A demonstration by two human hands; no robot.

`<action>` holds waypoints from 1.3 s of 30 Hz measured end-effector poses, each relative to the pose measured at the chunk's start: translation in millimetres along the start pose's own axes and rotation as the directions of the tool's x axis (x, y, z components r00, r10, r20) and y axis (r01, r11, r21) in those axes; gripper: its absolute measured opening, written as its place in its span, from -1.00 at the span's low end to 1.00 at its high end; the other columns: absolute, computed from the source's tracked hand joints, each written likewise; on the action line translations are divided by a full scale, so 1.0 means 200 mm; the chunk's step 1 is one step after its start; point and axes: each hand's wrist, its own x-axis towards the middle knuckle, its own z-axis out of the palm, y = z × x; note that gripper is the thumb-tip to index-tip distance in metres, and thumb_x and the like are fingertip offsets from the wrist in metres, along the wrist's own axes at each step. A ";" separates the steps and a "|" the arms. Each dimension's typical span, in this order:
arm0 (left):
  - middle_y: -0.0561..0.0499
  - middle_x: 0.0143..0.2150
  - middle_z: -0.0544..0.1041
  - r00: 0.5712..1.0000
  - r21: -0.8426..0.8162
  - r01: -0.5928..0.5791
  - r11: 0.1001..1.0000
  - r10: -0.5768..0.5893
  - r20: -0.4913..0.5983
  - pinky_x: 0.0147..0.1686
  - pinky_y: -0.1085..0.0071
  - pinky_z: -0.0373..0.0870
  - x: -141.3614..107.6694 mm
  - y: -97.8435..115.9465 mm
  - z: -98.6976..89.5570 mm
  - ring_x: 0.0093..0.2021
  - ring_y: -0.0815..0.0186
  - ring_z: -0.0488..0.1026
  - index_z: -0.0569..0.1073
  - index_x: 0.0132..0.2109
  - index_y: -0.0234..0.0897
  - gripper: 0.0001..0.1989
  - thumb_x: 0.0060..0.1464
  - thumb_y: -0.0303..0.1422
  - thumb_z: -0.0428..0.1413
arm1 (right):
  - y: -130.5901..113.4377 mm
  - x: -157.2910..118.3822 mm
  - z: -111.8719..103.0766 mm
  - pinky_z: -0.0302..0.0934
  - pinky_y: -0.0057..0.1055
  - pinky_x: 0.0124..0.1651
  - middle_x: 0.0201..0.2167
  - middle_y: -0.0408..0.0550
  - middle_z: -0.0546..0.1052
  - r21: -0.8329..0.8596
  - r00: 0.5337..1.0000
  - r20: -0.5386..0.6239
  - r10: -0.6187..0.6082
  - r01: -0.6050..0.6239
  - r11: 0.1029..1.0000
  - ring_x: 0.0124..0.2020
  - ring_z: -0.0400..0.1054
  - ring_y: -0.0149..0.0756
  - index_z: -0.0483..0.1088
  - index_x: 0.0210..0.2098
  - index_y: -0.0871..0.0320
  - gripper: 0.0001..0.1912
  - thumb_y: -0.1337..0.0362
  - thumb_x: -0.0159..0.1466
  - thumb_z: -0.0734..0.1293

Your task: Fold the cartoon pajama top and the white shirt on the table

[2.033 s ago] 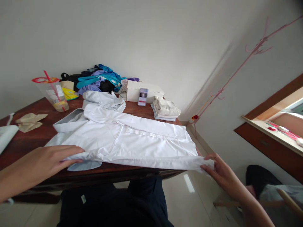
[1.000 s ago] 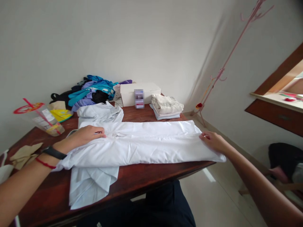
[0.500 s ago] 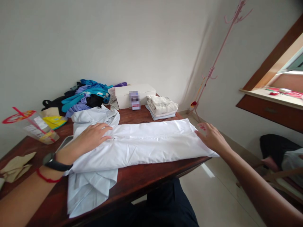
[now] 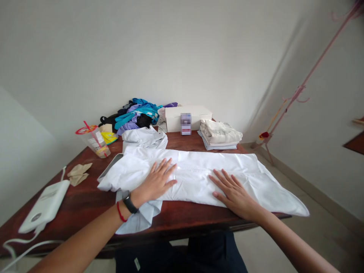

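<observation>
A white shirt (image 4: 196,161) lies stretched lengthwise across the dark wooden table (image 4: 85,216), its sides folded in. One pale sleeve fans out at the back left, and another hangs toward the front edge. On the shirt's left half my left hand (image 4: 157,180) rests flat with fingers spread, a dark band and a red cord on its wrist. Flat on the right half lies my right hand (image 4: 231,191), fingers also apart. Neither hand grips the cloth. At the right, the shirt's end reaches past the table edge.
Behind the shirt are a folded clothes stack (image 4: 220,134), a white box (image 4: 199,113) and a heap of clothes (image 4: 139,115). To the left are a plastic cup with straw (image 4: 98,142), a crumpled napkin (image 4: 79,173) and a white power bank (image 4: 45,204) with cables. A pink coat rack (image 4: 301,87) stands at right.
The view has turned left, bringing the power bank into sight. My right hand has left the shirt's right end and now lies flat nearer the middle. My left hand has shifted inward along the shirt.
</observation>
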 end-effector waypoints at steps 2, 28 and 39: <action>-0.22 0.53 0.08 0.982 0.073 0.186 0.980 -0.186 -0.017 0.39 -0.28 -0.03 -0.06 -0.09 -0.02 0.51 -0.14 -0.03 0.14 0.50 -0.20 -0.35 0.42 -0.01 -0.13 | 0.01 -0.01 0.01 -0.26 0.18 0.50 0.54 -0.18 -0.10 -0.017 1.000 -0.004 0.002 -0.002 1.000 0.54 -0.35 0.02 -0.07 0.51 -0.19 -0.32 -0.19 0.48 0.03; -0.20 0.21 0.55 0.674 -0.595 0.614 0.520 -0.737 0.051 0.12 0.10 0.45 -0.51 -0.66 -0.33 0.13 -0.11 0.53 0.52 0.12 -0.24 -0.34 -0.06 0.05 0.21 | 0.02 -0.01 0.00 -0.22 0.21 0.49 0.53 -0.15 -0.05 0.032 0.999 -0.017 -0.034 0.035 0.999 0.53 -0.28 0.05 -0.03 0.50 -0.21 -0.32 -0.18 0.46 0.11; -0.24 0.30 0.46 0.655 -0.771 0.515 0.376 -0.752 0.071 0.20 0.06 0.43 -0.50 -0.62 -0.39 0.31 -0.09 0.39 0.41 0.27 -0.17 -0.13 -0.15 0.07 0.38 | 0.05 0.04 -0.06 0.04 0.19 0.42 0.40 0.02 0.30 0.087 0.991 -0.135 -0.013 0.025 0.996 0.47 0.04 0.09 0.33 0.35 0.00 -0.42 -0.09 0.47 0.14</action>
